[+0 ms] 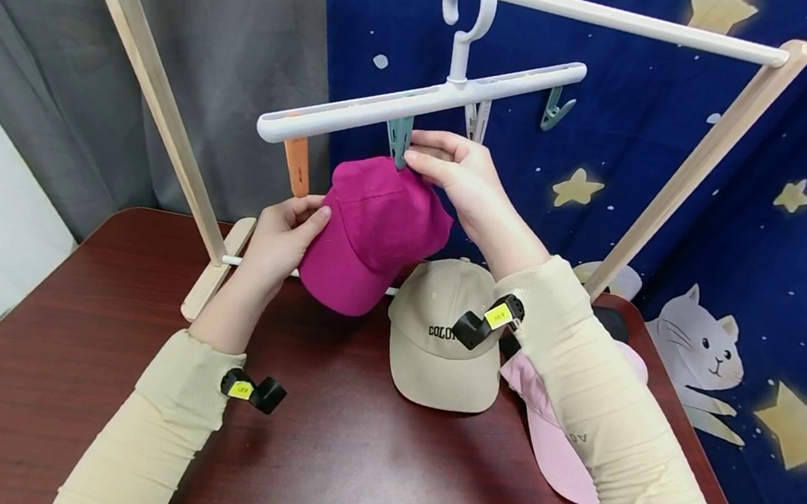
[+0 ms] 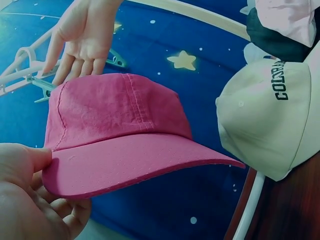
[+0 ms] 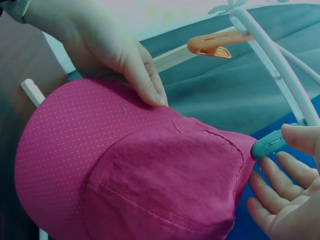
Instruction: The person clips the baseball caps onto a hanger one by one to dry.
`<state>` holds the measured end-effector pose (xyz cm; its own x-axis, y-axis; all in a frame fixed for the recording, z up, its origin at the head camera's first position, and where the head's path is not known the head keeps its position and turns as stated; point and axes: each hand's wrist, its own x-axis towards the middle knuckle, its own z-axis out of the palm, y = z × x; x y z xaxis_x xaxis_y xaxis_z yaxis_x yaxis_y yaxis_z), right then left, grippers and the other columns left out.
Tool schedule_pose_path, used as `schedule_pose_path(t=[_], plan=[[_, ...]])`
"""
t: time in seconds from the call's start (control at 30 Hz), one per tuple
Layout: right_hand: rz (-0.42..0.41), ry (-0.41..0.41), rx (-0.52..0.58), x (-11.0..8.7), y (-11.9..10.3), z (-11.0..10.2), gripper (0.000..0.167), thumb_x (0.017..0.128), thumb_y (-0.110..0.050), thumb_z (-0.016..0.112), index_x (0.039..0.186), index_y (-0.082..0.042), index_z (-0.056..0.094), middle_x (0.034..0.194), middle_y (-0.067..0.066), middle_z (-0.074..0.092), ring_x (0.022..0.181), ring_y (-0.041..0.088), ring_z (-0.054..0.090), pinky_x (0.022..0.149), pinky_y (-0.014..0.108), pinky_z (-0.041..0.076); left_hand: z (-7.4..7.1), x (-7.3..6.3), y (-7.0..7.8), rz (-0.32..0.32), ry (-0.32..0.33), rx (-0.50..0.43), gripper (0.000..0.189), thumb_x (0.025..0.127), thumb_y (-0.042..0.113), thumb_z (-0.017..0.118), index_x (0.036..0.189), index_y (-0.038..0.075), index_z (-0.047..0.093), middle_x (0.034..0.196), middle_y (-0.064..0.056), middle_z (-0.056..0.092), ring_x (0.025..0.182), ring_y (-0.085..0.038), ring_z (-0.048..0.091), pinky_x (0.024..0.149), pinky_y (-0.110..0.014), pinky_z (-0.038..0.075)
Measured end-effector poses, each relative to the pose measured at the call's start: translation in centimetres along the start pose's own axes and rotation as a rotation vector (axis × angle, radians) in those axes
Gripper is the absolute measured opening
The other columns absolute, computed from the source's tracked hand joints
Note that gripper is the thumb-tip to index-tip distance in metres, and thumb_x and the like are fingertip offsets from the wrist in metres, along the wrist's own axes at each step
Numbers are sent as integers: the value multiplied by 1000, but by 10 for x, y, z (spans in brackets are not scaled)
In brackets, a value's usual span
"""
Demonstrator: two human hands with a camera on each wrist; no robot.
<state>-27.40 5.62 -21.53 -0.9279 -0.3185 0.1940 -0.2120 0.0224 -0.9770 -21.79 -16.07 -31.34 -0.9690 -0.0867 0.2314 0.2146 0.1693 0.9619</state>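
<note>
A magenta cap (image 1: 386,220) hangs tilted below the white hanger (image 1: 422,103), brim toward the lower left. My left hand (image 1: 283,237) pinches its brim edge, thumb on top and fingers beneath, as the left wrist view also shows. At the cap's crown, a teal clip (image 3: 270,144) meets the fabric and appears to bite its edge. My right hand (image 1: 459,170) is beside that clip, thumb at or touching it. In the right wrist view its other fingers (image 3: 280,185) are spread loosely near the cap's back.
An orange clip (image 1: 296,165), a grey clip (image 1: 477,120) and another teal clip (image 1: 555,109) hang from the hanger. It hooks over a rack bar (image 1: 614,17). A beige cap (image 1: 442,366) and pink cap (image 1: 563,457) lie on the dark red table (image 1: 347,464).
</note>
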Motion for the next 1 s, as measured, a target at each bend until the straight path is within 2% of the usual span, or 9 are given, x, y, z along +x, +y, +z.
schedule_pose_path(t=[0.2,0.33,0.5,0.8,1.0], plan=[[-25,-1,-40,-3,2,-4,35,90,-4,65,124,2,61,114,17,66,103,16,62,92,26,44,-1,0,0,-13,4,21,39,99,24,55,129,-1,57,107,-17,62,78,-11,60,66,-21,50],[-32,4,-72,-3,4,-6,35,89,-4,66,123,3,61,113,17,66,104,16,62,94,23,42,-2,0,-2,-14,10,14,39,98,21,55,130,-2,56,111,-18,61,82,-12,59,68,-20,51],[-38,21,-101,-4,7,-9,34,89,-5,66,122,1,62,112,16,67,104,16,62,94,24,43,-3,1,-6,17,18,6,36,98,16,56,128,-3,57,110,-17,61,86,-12,58,70,-19,49],[-44,51,-126,-6,10,-14,34,88,-5,67,121,2,63,113,15,66,103,16,63,91,26,45,-4,1,-9,33,21,-7,33,97,12,58,126,-4,57,99,-8,63,74,-8,59,63,-21,50],[-53,62,-140,-6,11,-17,33,88,-5,67,120,3,63,116,19,64,104,16,62,92,27,45,-5,0,-7,37,22,7,35,96,13,59,126,-4,57,101,-13,63,73,-9,60,64,-23,51]])
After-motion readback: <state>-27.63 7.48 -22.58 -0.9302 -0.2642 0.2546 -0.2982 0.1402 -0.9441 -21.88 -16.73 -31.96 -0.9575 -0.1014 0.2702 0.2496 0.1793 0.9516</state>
